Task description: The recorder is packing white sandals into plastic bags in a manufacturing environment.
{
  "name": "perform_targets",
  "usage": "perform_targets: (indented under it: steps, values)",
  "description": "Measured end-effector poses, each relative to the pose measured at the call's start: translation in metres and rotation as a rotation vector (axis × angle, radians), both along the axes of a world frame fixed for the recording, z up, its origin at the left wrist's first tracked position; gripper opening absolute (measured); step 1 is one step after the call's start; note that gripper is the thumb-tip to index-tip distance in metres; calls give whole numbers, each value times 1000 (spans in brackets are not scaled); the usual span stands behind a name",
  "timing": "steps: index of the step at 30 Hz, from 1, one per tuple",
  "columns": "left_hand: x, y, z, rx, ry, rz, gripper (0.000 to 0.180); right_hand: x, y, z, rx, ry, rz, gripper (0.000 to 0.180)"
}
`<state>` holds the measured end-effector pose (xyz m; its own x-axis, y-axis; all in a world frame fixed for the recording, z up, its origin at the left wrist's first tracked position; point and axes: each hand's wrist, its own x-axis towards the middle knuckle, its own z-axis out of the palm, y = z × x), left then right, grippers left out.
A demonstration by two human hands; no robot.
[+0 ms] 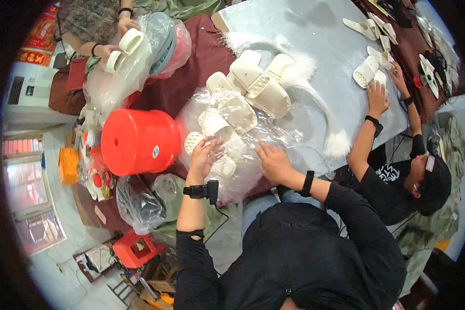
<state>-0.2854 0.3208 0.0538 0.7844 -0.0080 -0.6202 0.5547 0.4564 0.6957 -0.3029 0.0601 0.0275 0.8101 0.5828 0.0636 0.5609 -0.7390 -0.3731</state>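
Note:
In front of me lie white slippers (215,123) in crinkled clear plastic bags (248,168). My left hand (204,157) is at the left of this pile, its fingers apart over the plastic beside a slipper with a patterned sole (192,142). At the pile's right side, my right hand (275,163) is closed on a fold of the clear plastic; its fingertips are partly blurred by the film's shine. Just beyond, more white slippers (261,80) are heaped without a bag over them.
A red plastic bucket (139,142) lies left of the bags. White fluffy trim (328,124) curves over the grey table cover (341,67). At right, a co-worker's hands (380,95) touch white slippers (366,71); at upper left another person's hands (108,50) hold slippers (130,42).

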Motion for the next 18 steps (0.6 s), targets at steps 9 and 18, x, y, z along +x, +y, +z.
perform_targets:
  steps: [9, 18]
  values:
    - [-39, -33, 143, 832, -570, 489, 21, -4, -18, 41, 258, -114, 260, 56]
    - [-96, -5, 151, 2074, -973, -481, 27, 0, -14, -2, 226, 78, 170, 51]
